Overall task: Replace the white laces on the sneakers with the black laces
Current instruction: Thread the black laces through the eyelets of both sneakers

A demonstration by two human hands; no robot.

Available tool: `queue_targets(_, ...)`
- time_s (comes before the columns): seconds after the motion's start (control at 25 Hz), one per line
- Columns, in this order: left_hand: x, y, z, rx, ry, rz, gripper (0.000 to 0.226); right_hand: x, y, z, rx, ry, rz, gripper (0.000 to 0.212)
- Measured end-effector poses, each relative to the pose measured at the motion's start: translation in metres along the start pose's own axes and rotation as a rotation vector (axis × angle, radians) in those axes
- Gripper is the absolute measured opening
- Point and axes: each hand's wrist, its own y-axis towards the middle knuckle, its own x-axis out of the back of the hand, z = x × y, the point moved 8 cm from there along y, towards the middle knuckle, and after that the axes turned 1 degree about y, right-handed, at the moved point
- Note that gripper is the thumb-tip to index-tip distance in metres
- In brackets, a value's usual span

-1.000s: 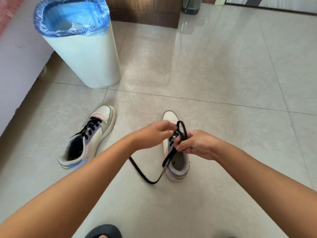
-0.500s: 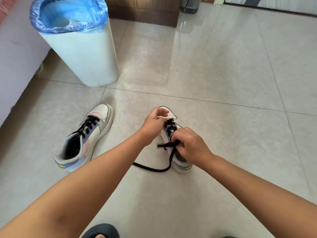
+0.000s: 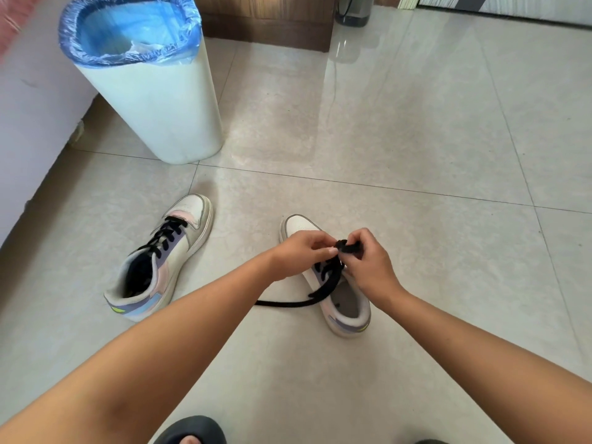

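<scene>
Pale glossy tiled floor (image 3: 416, 123) fills the view. Far left: tall white cylindrical waste bin (image 3: 153, 100) lined with a blue plastic bag, standing upright beside a white wall.

Two bare forearms reach in from the near edge and meet over the right shoe, wrists angled inward toward each other.

Left white low-top sneaker with pastel pink and blue panels (image 3: 160, 261), toe pointing far, already threaded with a black lace in crossed rows. It sits well apart from the hands, untouched.

Right matching white sneaker (image 3: 346, 302), toe far, heel near, partly covered by both hands.

Left hand (image 3: 294, 254): fingers curled, thumb and fingertips pinching toward the lace at the upper eyelets. Right hand (image 3: 368, 264): fingers curled down over a bunched piece of the flat black shoelace (image 3: 323, 290), gripping it just above the tongue. The hands almost touch.

The lace's free end trails out of the shoe's opening, leftward across the floor.

Near edge, centre: dark slipper toe (image 3: 192, 431).
</scene>
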Motion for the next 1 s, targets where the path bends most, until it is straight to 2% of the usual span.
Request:
queue_targets(0.04, 0.005, 0.000, 0.000, 0.000, 0.036, -0.024, 0.004, 0.003, 0.000, -0.002, -0.032, 0.082, 0.007, 0.022)
queue_targets(0.12, 0.010, -0.001, -0.001, 0.007, 0.128, -0.054, 0.009, 0.007, -0.001, -0.003, -0.061, 0.146, 0.030, 0.018)
queue_targets(0.32, 0.000, -0.007, 0.006, 0.071, 0.066, 0.007, 0.005, 0.010, -0.002, 0.001, -0.033, 0.037, 0.037, 0.017)
queue_targets(0.48, 0.003, -0.010, 0.006, 0.083, 0.163, -0.040, 0.011, 0.008, -0.001, 0.004, -0.046, 0.002, 0.065, 0.017)
queue_targets(0.56, 0.015, -0.012, -0.004, 0.009, 0.455, -0.142, 0.010, 0.015, -0.001, 0.003, -0.053, -0.017, 0.083, 0.015)
queue_targets(0.68, 0.025, -0.013, -0.016, -0.082, 1.165, -0.205, 0.010, 0.021, -0.014, -0.008, -0.126, 0.052, 0.142, 0.015)
queue_targets(0.72, 0.027, -0.012, -0.012, -0.052, 1.239, -0.229, 0.011, 0.021, -0.020, -0.013, -0.159, 0.080, 0.161, 0.014)
queue_targets(0.76, 0.027, -0.011, -0.009, -0.013, 1.204, -0.271, 0.009, 0.019, -0.026, -0.016, -0.187, 0.106, 0.177, 0.012)
queue_targets(0.88, 0.030, -0.009, -0.003, 0.086, 0.594, -0.500, 0.016, 0.017, -0.030, -0.018, -0.237, 0.187, 0.208, 0.009)
queue_targets(0.96, 0.030, -0.008, -0.002, 0.082, 0.525, -0.477, 0.012, 0.019, -0.033, -0.020, -0.275, 0.223, 0.233, 0.015)
queue_targets(1.0, 0.032, -0.004, -0.003, 0.049, 0.707, -0.412, 0.010, 0.021, -0.037, -0.022, -0.294, 0.233, 0.242, 0.016)
